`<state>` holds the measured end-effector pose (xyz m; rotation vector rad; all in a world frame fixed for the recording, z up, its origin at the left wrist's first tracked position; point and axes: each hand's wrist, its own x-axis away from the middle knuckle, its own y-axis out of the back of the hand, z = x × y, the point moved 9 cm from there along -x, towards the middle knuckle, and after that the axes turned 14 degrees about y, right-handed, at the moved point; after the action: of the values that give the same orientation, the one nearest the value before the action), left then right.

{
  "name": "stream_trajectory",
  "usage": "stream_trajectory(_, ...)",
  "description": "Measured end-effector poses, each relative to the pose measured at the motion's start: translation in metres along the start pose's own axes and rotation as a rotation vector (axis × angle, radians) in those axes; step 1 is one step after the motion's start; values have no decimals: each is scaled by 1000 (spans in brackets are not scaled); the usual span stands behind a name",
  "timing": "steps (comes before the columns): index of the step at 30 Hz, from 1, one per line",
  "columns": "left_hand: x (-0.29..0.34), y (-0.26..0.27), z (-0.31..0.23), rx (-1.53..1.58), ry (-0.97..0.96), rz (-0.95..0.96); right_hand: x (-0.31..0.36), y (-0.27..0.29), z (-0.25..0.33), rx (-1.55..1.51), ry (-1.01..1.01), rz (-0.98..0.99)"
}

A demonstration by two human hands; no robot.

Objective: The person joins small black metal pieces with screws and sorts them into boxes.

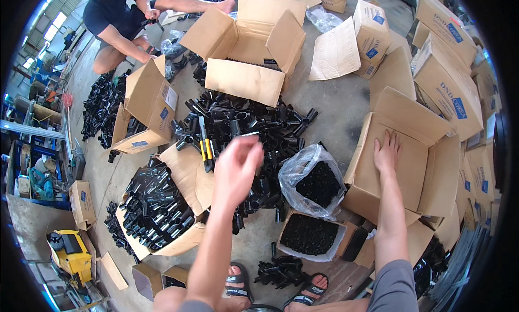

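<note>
My left hand [237, 169] is raised and motion-blurred above a pile of black plastic pipe fittings [243, 120] on the concrete floor. Its fingers are curled together, and I cannot tell whether they hold anything. My right hand [386, 151] lies flat, fingers spread, on the inner wall of an open, empty cardboard box [416, 171] at my right. Between my arms are a clear plastic bag of small black parts [316, 179] and a second bag of them in a low box [309, 233]. A yellow-handled tool [206, 148] lies on the pile.
A cardboard box full of black fittings [186, 177] stands at my left. A large open box [246, 47] is behind the pile. Stacked cartons [448, 85] line the right side. Another person [116, 20] squats at the far left, handling parts. A yellow machine [70, 252] is at lower left.
</note>
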<state>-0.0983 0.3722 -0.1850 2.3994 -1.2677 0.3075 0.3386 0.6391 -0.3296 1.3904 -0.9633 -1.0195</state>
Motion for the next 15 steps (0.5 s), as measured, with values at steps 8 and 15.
stream_trajectory(8,-272,-104,-61,-607,-186,-293,-8,4,23,84,45,-99)
stream_trajectory(15,-249,-228,-42,-893,-576,-386,-13,12,22,60,23,-103)
